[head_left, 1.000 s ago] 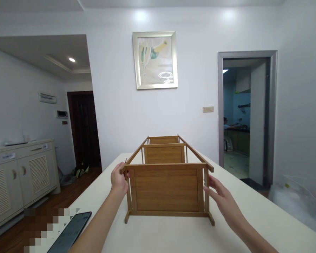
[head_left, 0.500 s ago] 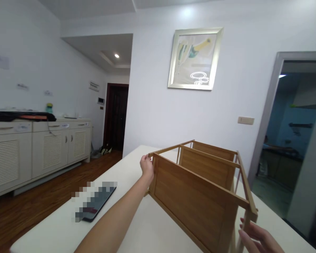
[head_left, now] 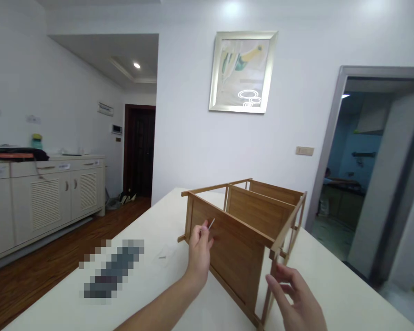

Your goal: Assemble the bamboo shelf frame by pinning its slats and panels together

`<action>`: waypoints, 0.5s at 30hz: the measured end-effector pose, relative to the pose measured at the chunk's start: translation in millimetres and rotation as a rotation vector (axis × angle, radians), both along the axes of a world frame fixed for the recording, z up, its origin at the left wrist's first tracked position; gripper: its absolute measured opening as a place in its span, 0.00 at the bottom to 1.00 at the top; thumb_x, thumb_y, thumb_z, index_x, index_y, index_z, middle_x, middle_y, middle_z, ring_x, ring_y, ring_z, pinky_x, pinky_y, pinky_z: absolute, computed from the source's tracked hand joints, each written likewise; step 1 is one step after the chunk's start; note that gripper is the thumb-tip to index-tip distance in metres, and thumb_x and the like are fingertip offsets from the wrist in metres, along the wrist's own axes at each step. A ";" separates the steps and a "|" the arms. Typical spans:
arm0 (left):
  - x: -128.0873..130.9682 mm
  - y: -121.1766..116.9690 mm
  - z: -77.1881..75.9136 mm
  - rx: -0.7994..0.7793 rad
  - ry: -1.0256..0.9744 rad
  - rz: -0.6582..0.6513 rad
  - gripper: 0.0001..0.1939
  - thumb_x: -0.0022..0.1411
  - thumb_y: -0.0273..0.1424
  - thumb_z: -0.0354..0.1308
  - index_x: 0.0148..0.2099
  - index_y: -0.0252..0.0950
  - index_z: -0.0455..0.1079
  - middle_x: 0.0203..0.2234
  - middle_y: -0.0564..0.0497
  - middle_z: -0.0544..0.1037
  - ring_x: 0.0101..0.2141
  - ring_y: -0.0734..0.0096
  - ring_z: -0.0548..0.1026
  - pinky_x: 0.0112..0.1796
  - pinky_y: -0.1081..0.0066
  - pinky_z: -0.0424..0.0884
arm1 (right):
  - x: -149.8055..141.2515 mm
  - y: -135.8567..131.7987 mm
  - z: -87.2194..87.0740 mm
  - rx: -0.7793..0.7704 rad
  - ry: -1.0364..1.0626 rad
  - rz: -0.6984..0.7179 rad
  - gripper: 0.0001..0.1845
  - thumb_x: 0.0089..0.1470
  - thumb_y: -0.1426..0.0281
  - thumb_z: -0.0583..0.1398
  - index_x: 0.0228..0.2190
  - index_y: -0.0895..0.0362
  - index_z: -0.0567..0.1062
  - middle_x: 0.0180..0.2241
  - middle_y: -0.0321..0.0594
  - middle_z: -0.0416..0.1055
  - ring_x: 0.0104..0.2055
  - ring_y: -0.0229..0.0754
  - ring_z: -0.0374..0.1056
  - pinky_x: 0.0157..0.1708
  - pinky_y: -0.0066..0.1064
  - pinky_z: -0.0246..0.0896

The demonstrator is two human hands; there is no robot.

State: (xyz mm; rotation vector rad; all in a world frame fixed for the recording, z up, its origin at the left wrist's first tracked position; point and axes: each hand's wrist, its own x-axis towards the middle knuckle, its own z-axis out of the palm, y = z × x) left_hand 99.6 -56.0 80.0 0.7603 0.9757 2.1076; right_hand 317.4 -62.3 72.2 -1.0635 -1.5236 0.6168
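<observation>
A wooden shelf rack (head_left: 248, 216) lies on its side on the white table (head_left: 152, 280), its near panel facing me. My left hand (head_left: 199, 250) hovers in front of that panel, fingers pinched on a small thin metal piece (head_left: 211, 224), perhaps a screw or key. My right hand (head_left: 295, 299) is at the rack's near right corner post, fingers spread and apart, close to or touching the post.
A blurred-out dark phone (head_left: 112, 271) lies on the table to the left, with a small screw-like bit (head_left: 162, 257) beside it. A white sideboard (head_left: 44, 197) stands along the left wall. An open doorway (head_left: 359, 174) is at right; a framed picture (head_left: 243, 71) hangs on the wall.
My left hand has left the rack's top left corner and now pinches a small metal piece before the panel. The rack has turned; my right hand has risen to the corner post.
</observation>
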 end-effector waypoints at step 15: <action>-44.3 35.0 -8.5 -0.014 -0.024 0.030 0.17 0.53 0.43 0.64 0.30 0.36 0.65 0.41 0.48 0.76 0.50 0.63 0.72 0.47 0.61 0.71 | -57.7 -0.4 -7.1 0.214 -0.055 0.135 0.11 0.57 0.61 0.59 0.36 0.56 0.71 0.31 0.40 0.73 0.33 0.42 0.72 0.29 0.30 0.69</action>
